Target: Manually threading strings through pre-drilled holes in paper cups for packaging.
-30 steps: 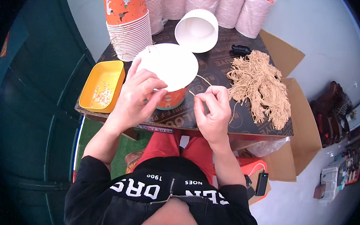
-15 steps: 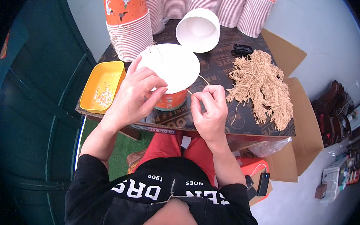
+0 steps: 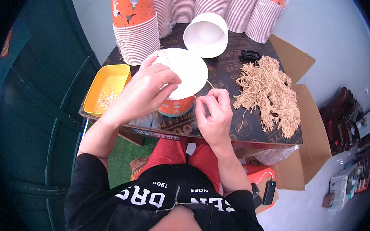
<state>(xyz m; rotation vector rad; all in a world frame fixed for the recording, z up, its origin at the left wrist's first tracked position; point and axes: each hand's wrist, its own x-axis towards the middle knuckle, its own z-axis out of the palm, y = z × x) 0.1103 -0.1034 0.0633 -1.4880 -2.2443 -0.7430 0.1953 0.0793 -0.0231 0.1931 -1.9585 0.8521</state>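
A paper bucket (image 3: 176, 108) with orange printed sides and a white top stands near the table's front edge. A thin tan string (image 3: 211, 85) runs from its right rim to my right hand (image 3: 215, 113), whose thumb and index finger pinch it. My left hand (image 3: 150, 90) hovers over the bucket's left side, fingers bent and a little apart. I see nothing held in it. Near the far left rim another piece of string (image 3: 166, 57) shows against the white, beside my left fingers.
A yellow tray (image 3: 96, 82) with small pale bits stands left. Stacked paper buckets (image 3: 136, 39) rise behind it, more along the wall. A white-lined bucket (image 3: 206, 35) lies tipped. Right are a tan string bundle (image 3: 269, 95), a black object (image 3: 250, 55) and a cardboard box (image 3: 311, 134).
My left hand has moved slightly up and right over the bucket, its thumb still apart from the fingers. My right hand keeps its pinch on the string in nearly the same place.
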